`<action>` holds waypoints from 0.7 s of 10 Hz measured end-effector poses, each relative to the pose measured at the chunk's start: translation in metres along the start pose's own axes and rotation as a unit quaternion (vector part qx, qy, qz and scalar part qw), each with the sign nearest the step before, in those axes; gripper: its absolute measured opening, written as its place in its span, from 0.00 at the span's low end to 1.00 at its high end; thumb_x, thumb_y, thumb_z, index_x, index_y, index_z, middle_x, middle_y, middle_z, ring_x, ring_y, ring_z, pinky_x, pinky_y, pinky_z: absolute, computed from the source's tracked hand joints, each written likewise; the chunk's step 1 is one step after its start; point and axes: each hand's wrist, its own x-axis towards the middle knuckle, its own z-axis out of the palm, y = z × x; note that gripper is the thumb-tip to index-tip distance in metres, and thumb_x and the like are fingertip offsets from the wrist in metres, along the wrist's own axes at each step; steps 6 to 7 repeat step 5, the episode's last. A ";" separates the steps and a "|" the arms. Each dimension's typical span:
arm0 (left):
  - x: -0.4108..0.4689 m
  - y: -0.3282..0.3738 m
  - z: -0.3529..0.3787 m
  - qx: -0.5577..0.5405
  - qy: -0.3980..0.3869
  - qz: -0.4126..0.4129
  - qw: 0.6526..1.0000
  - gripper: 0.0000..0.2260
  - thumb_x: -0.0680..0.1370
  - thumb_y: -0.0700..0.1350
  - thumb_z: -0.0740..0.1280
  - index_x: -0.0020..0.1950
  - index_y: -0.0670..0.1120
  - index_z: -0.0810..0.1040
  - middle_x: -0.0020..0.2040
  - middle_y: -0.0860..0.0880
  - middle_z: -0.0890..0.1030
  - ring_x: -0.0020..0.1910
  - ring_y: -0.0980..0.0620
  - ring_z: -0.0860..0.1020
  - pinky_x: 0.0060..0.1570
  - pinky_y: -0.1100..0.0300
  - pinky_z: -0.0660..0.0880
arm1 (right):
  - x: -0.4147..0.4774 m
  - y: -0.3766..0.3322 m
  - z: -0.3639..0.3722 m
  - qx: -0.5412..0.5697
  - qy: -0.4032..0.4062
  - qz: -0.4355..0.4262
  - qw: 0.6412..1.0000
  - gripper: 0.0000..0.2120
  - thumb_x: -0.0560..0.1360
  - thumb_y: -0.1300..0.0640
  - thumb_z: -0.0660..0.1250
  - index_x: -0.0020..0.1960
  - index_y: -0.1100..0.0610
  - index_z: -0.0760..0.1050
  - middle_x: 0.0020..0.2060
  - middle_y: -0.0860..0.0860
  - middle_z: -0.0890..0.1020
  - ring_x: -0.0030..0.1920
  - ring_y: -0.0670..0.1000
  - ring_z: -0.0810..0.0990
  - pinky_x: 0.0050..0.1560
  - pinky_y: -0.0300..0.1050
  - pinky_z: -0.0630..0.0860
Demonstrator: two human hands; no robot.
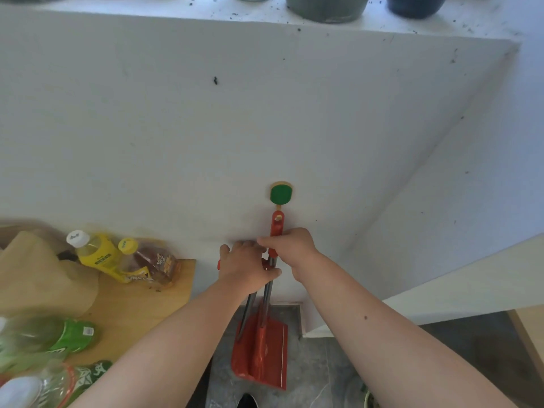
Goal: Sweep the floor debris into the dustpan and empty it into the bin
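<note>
A red dustpan and a broom hang low against the white wall, their grey shafts running up to red grips. One red handle end hangs on a peg under a green round hook. My right hand grips that red handle just below the peg. My left hand is wrapped round the second handle beside it, whose red tip shows at its left. The broom head is hidden behind the dustpan. No bin is in view.
A wooden table at the left carries yellow-capped bottles, green bottles and brown paper. A dusty white ledge with plant pots runs above. The floor is grey stone. A white panel juts in at the right.
</note>
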 end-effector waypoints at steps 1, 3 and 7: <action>-0.008 -0.003 -0.013 0.000 0.026 0.006 1.000 0.23 0.67 0.68 0.61 0.57 0.59 0.75 0.53 0.56 0.79 0.60 0.50 0.73 0.56 0.47 0.65 | -0.006 0.000 -0.003 -0.006 0.007 -0.006 1.000 0.15 0.64 0.56 0.79 0.44 0.65 0.83 0.39 0.57 0.85 0.39 0.52 0.83 0.43 0.45 0.79; -0.026 -0.009 -0.040 0.009 0.027 0.014 1.000 0.31 0.68 0.67 0.65 0.70 0.59 0.68 0.65 0.55 0.76 0.68 0.49 0.70 0.64 0.46 0.62 | -0.027 -0.002 -0.019 -0.043 -0.028 -0.059 0.997 0.21 0.67 0.58 0.77 0.57 0.65 0.80 0.48 0.54 0.81 0.50 0.53 0.81 0.56 0.50 0.77; -0.050 -0.006 -0.055 0.017 0.081 0.019 0.996 0.34 0.68 0.69 0.64 0.72 0.59 0.67 0.69 0.55 0.74 0.70 0.50 0.68 0.65 0.47 0.63 | -0.054 0.005 -0.030 -0.128 -0.014 -0.120 0.984 0.39 0.68 0.52 0.76 0.76 0.56 0.66 0.73 0.51 0.70 0.70 0.52 0.70 0.65 0.44 0.68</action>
